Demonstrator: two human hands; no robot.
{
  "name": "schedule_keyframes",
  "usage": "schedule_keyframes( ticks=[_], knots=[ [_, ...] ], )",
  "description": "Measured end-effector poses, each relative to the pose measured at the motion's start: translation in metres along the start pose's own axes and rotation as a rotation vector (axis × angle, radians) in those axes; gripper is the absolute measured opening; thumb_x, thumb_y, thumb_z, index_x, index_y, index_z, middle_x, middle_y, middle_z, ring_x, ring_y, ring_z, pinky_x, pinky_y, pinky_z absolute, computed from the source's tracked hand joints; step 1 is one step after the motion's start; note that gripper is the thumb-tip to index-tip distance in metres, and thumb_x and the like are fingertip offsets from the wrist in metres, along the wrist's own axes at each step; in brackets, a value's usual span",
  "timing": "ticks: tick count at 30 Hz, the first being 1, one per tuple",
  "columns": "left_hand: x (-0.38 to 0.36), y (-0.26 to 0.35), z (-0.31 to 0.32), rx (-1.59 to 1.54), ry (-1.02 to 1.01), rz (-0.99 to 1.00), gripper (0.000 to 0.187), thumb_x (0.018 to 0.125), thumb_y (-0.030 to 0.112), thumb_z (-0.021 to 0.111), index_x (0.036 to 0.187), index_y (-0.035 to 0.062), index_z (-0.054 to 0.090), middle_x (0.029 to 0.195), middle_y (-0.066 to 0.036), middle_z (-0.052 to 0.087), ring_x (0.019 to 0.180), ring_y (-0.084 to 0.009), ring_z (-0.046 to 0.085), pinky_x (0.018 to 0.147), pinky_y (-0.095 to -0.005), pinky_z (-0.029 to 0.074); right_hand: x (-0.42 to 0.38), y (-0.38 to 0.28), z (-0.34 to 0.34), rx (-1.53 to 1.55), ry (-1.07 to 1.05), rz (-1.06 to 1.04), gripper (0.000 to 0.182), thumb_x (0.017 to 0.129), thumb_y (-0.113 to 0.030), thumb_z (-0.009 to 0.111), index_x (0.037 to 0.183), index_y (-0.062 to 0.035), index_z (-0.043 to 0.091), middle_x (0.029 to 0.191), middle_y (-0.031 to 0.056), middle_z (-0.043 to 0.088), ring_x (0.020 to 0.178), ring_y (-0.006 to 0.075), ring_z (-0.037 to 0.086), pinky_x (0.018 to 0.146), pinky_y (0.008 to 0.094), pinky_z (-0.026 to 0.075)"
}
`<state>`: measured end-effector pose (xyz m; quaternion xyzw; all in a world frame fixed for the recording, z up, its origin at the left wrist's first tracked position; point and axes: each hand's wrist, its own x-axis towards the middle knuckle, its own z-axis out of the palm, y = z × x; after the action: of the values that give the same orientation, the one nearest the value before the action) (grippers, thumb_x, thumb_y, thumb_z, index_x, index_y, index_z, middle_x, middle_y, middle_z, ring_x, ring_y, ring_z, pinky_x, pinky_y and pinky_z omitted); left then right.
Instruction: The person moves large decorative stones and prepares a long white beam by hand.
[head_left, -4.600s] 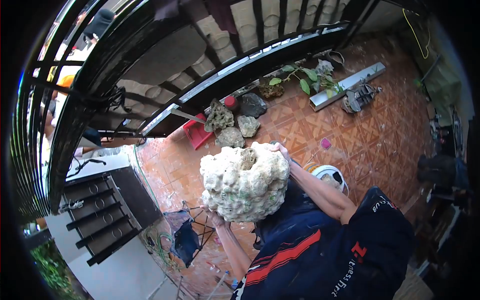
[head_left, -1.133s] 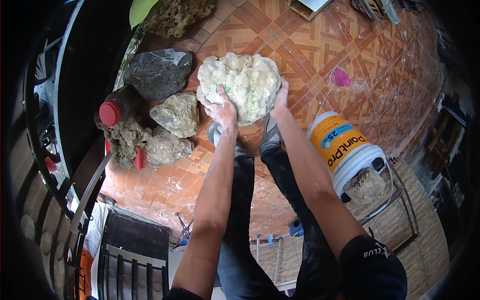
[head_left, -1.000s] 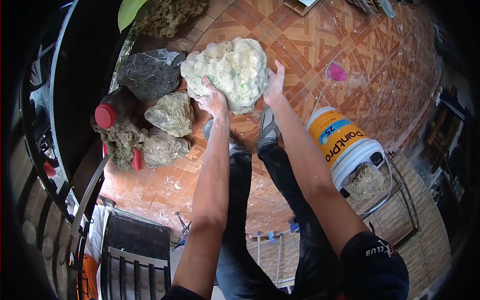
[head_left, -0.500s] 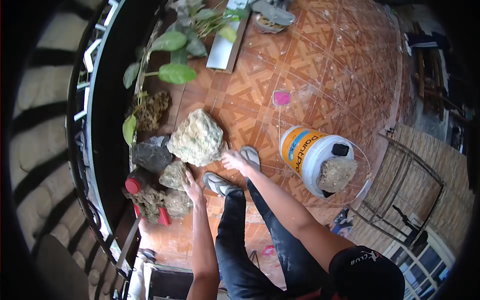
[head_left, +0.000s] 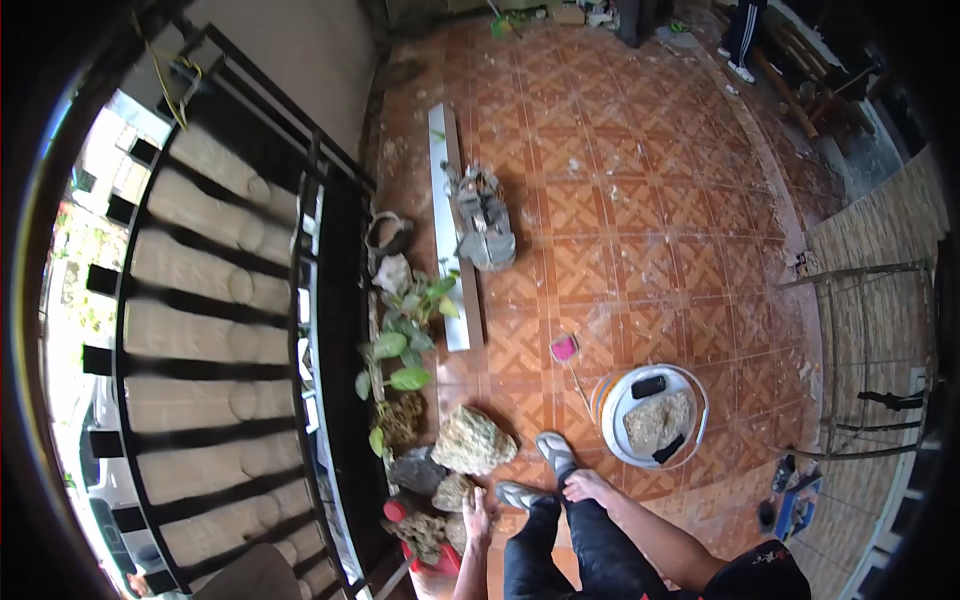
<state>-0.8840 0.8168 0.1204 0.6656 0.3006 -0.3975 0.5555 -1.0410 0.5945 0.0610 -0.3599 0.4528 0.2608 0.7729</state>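
My left hand (head_left: pixel 477 517) has its fingers extended beside a small tan rock (head_left: pixel 453 492), at the lower middle. My right hand (head_left: pixel 587 487) rests near my knee, holding nothing visible, with its fingers loosely spread. A large pale rock (head_left: pixel 474 441) lies on the tiles in front of my feet. Left of it is a dark grey rock (head_left: pixel 417 470). Rough brown rocks (head_left: pixel 420 532) sit by a red cap (head_left: pixel 394 511). To the right, a white bucket (head_left: pixel 617 393) carries a tan rock (head_left: pixel 657 421) and black objects on its top.
Potted plants (head_left: pixel 408 379) line the black railing (head_left: pixel 318 300) on the left. Beside them lies a long white board (head_left: pixel 446 220) with a grey bag (head_left: pixel 488 235). A metal frame (head_left: pixel 826 360) leans at the right. Another person's legs (head_left: pixel 742 35) show at the top.
The view has tilted up and shows more floor and railing. My right hand has moved from beside the large rock back to my knee. My left hand remains near the small rock.
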Motion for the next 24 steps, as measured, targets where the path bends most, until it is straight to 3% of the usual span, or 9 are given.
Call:
schedule_keyframes(
  ticks=[5,9,12,14,15,16,18,20,24],
  knots=[
    [-0.034,0.054,0.031,0.107,-0.129,0.081,0.059,0.089,0.032,0.048,0.134,0.0088,0.018,0.113,-0.014,0.05,0.08,-0.0259,0.061,0.061,-0.0338,0.053,-0.054,-0.003,-0.056,0.1,0.127,0.035,0.036,0.085,-0.028,0.045,0.099,0.0046,0.052,0.086,0.0221,0.062,0.074,0.0291,0.064,0.067,0.0365,0.053],
    [-0.039,0.093,0.035,0.218,-0.097,0.206,0.06,0.089,0.029,0.049,0.134,0.0052,0.018,0.112,-0.014,0.053,0.079,-0.0199,0.06,0.065,-0.0329,0.051,-0.094,-0.013,-0.078,0.172,0.234,0.005,0.037,0.085,-0.028,0.044,0.101,0.0051,0.047,0.087,0.0225,0.062,0.076,0.0308,0.064,0.067,0.0375,0.053],
    [-0.049,0.124,0.035,0.191,-0.048,0.195,0.061,0.088,0.03,0.051,0.133,0.0016,0.02,0.11,-0.016,0.055,0.08,-0.0214,0.061,0.066,-0.0316,0.05,-0.102,-0.018,-0.089,0.173,0.222,-0.004,0.039,0.084,-0.031,0.044,0.102,0.0042,0.045,0.087,0.0223,0.062,0.077,0.0314,0.064,0.066,0.0375,0.053],
    [-0.018,0.12,0.013,0.23,-0.035,0.17,0.061,0.088,0.03,0.051,0.133,0.003,0.02,0.11,-0.016,0.055,0.077,-0.0229,0.062,0.065,-0.0318,0.05,-0.105,-0.034,-0.093,0.163,0.254,-0.014,0.041,0.083,-0.032,0.045,0.101,0.0041,0.046,0.087,0.0216,0.061,0.075,0.031,0.064,0.068,0.0384,0.052],
    [-0.019,0.127,0.012,0.271,-0.03,0.118,0.056,0.087,0.043,0.047,0.128,0.0076,0.031,0.114,-0.014,0.05,0.087,-0.0264,0.058,0.071,-0.0401,0.05,-0.099,-0.038,-0.097,0.19,0.23,-0.047,0.041,0.083,-0.032,0.045,0.102,0.004,0.046,0.087,0.0212,0.061,0.075,0.0304,0.064,0.07,0.0384,0.052],
    [-0.017,0.134,0.01,0.307,-0.021,0.093,0.057,0.087,0.044,0.046,0.128,0.0073,0.031,0.113,-0.014,0.051,0.088,-0.027,0.058,0.074,-0.0421,0.049,-0.093,-0.046,-0.1,0.22,0.204,-0.088,0.041,0.083,-0.032,0.045,0.102,0.0039,0.046,0.087,0.0208,0.061,0.074,0.0297,0.063,0.072,0.0383,0.052],
    [-0.011,0.145,0.01,0.311,-0.014,0.058,0.06,0.087,0.046,0.046,0.129,0.0075,0.03,0.116,-0.015,0.051,0.091,-0.0284,0.058,0.075,-0.0425,0.048,-0.09,-0.078,-0.094,0.267,0.223,-0.11,0.038,0.084,-0.03,0.045,0.099,0.0046,0.049,0.087,0.0204,0.062,0.072,0.0288,0.063,0.069,0.0371,0.053],
    [-0.005,0.161,0.016,0.22,0.029,-0.059,0.062,0.087,0.041,0.049,0.133,0.0086,0.022,0.111,-0.014,0.056,0.08,-0.0275,0.062,0.068,-0.0366,0.05,-0.084,-0.114,-0.086,0.316,0.247,-0.137,0.035,0.085,-0.027,0.044,0.095,0.0052,0.051,0.086,0.02,0.062,0.07,0.0278,0.063,0.066,0.0358,0.053],
    [0.08,0.154,0.005,0.305,-0.129,-0.188,0.054,0.09,0.045,0.038,0.13,0.0098,0.028,0.115,-0.014,0.054,0.091,-0.0307,0.059,0.07,-0.041,0.049,-0.054,-0.159,-0.08,0.416,0.158,-0.296,0.033,0.084,-0.028,0.046,0.096,0.0027,0.052,0.084,0.0176,0.062,0.076,0.0271,0.063,0.068,0.0358,0.053]
  ],
)
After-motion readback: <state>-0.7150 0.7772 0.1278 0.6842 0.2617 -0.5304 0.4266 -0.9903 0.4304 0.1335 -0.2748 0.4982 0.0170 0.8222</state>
